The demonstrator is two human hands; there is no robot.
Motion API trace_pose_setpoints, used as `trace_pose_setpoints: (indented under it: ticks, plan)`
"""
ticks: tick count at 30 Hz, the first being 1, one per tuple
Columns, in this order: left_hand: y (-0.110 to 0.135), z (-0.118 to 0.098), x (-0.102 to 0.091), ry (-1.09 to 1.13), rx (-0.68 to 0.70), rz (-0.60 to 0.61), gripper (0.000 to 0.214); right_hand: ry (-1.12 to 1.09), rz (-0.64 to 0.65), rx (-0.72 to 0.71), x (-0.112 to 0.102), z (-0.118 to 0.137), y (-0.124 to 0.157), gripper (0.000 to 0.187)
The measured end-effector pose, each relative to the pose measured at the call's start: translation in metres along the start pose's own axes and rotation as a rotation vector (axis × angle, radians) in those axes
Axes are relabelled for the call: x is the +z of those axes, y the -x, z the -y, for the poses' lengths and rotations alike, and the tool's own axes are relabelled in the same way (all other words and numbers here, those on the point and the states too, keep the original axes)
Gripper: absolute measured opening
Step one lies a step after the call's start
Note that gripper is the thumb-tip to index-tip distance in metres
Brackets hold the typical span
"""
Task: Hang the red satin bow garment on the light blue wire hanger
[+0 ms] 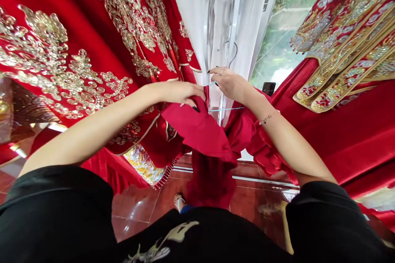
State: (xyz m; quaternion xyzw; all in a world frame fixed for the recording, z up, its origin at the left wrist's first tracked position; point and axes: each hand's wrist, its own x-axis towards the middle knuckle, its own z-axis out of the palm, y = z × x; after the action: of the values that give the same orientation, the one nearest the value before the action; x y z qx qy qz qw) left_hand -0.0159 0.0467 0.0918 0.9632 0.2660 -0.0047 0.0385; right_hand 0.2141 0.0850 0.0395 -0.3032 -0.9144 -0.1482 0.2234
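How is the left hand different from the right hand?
The left hand rests on the red satin cloth, while the right hand is higher, beside a thin blue strap. The right wrist wears a gold chain bracelet, but the left wrist shows none. The right hand's fingers point toward the left hand, and the left hand's fingers curl downward. Both hands are bare and have dark nails.

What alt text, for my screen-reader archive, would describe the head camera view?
The left hand grips the top of a red satin garment while the right hand holds a thin blue hanger with a metal hook. Red robes with gold sequin embroidery hang on both sides, above a red tiled floor.
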Motion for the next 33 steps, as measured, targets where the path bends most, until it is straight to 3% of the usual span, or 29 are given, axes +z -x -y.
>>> trace_pose_setpoints:
  ticks: [2,5,9,13,16,19,21,23,27,30,33]
  plan:
    - [-0.001,0.007,0.007,0.004,-0.025,0.03,0.014,0.085,0.076,-0.039,-0.006,-0.003,-0.001,0.041]
    - [-0.004,0.021,-0.007,0.076,-0.031,0.058,0.013,0.126,0.143,-0.088,-0.011,-0.004,-0.001,0.038]
    - [-0.014,0.026,-0.033,0.144,0.028,-0.018,0.016,0.047,0.116,-0.154,-0.006,0.001,0.0,0.039]
    - [-0.029,0.018,-0.036,0.118,0.136,-0.106,0.021,-0.064,0.075,-0.075,0.014,-0.003,-0.002,0.031]
    - [-0.037,0.019,-0.024,0.096,0.191,-0.156,0.019,-0.245,-0.05,-0.008,0.024,-0.009,-0.004,0.02]
    - [-0.031,0.019,0.001,0.074,0.129,-0.385,0.03,-0.523,-0.316,0.005,0.022,-0.003,0.0,0.02]
    - [-0.02,0.009,0.024,0.047,0.025,-0.569,0.052,-0.684,-0.503,0.009,0.016,0.011,0.007,0.025]
    - [-0.006,-0.008,0.051,0.018,-0.095,-0.669,0.066,-0.754,-0.697,0.001,0.012,0.029,0.021,0.026]
    - [0.014,-0.034,0.101,-0.063,-0.385,-0.643,0.073,-0.626,-1.031,-0.013,0.016,0.053,0.064,0.023]
    - [0.02,-0.027,0.111,0.011,-0.462,-0.717,0.06,-0.49,-1.066,0.067,0.018,0.044,0.093,0.025]
    - [0.024,-0.009,0.094,0.142,-0.276,-0.715,0.05,-0.367,-0.927,0.153,0.009,0.027,0.104,0.029]
